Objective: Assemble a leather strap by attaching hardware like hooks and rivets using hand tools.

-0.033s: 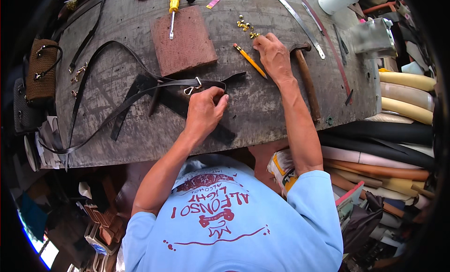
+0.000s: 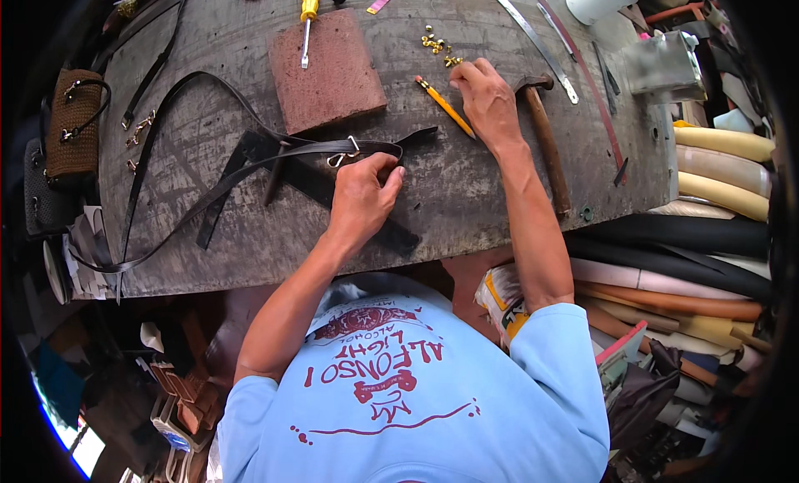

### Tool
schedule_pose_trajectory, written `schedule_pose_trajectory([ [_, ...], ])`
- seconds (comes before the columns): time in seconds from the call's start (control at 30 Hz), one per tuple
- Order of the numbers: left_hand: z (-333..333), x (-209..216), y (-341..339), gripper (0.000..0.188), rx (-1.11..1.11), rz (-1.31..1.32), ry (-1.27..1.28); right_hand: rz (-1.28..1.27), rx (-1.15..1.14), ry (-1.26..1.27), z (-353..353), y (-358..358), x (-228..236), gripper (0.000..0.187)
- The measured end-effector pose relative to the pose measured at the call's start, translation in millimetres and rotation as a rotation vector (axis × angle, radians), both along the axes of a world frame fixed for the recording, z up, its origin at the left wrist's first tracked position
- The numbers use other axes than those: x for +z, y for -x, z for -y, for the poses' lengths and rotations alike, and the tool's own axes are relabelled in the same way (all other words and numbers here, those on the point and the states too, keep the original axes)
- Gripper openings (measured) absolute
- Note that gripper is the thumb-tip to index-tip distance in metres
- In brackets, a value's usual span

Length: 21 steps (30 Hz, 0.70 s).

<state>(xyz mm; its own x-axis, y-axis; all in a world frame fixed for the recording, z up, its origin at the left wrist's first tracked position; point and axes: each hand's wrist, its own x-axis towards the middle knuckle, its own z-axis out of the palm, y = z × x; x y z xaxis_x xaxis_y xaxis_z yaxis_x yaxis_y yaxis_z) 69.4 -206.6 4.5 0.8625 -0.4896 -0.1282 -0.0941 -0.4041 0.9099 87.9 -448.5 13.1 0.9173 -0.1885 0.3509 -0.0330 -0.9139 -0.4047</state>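
Observation:
My left hand [image 2: 364, 192] is closed on a thin black strap [image 2: 310, 148] near its end, with the fingertips curled out of sight. Beside those fingers, a silver metal clasp [image 2: 336, 160] is fitted on the strap. My right hand [image 2: 489, 104] has its fingers pinched together at the edge of a scatter of small gold rivets [image 2: 433, 44]; whatever is between the fingertips is hidden. A yellow pencil [image 2: 446, 107] lies just left of that hand. To its right rests a hammer [image 2: 545, 150] with a wooden handle.
A reddish square block [image 2: 329, 88] bears a yellow-handled screwdriver [image 2: 306, 34]. Flat black strips [image 2: 312, 189] lie under the strap. A metal ruler [image 2: 533, 35] is at the far right, near a metal can [image 2: 666, 67]. Material rolls [image 2: 722, 192] are stacked beyond the table's right edge.

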Motion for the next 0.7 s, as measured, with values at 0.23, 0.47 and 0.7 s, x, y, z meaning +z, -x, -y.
schedule_pose_trajectory([
  [0.23, -12.4, 8.6, -11.1, 0.019, -0.011, -0.462, 0.193, -0.247, 0.05, -0.937, -81.3, 75.1, 18.1, 0.008],
  [0.47, -13.8, 8.1, -8.9, 0.019, -0.028, -0.458, 0.213, -0.079, 0.052, -0.921, -101.7, 78.9, -6.4, 0.009],
  [0.7, -14.2, 4.8, -6.7, 0.018, -0.033, -0.386, 0.196, -0.102, 0.158, -0.849, -99.0, 75.0, -1.5, 0.009],
])
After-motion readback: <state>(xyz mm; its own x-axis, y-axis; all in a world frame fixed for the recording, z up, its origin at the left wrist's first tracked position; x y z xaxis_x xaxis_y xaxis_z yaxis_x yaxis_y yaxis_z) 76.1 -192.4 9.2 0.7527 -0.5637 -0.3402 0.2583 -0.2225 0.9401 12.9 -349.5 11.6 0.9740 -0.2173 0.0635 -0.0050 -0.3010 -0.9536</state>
